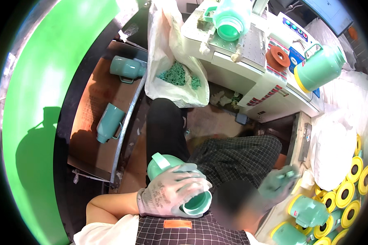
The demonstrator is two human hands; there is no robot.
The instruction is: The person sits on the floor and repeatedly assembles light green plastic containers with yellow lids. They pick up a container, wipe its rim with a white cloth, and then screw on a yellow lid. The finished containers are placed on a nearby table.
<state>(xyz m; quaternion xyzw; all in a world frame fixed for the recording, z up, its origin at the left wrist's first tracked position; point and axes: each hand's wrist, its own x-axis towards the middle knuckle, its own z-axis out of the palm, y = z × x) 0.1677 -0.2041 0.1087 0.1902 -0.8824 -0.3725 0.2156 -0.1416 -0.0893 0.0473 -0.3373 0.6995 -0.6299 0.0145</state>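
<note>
Head view, going from left to right: a bright green conveyor belt [49,102] curves along the far left, and just right of it a brown cardboard sheet [98,102] carries two teal jug bodies lying on their sides, one farther [126,67] and one nearer [109,121]. Near the lower middle, the left hand [173,194], in a grey work glove, is clamped around a mint-green jug body [180,183] held over the person's lap, its open mouth facing the near right. Beyond it, a white plastic bag [167,61] holds green plastic scraps [178,75]. Farther right stands a white machine [253,73] with another green jug shell [231,20] mounted on its top, an orange ring [278,58] lying on its deck, and a green jug with a yellow base [319,67] resting on its far right side. The right hand [280,183], also gloved, is blurred; its fingers look curled, but whether it grips anything cannot be told. Just right of it, a cluster of green jugs with yellow bases [335,204] fills the near right corner.
</note>
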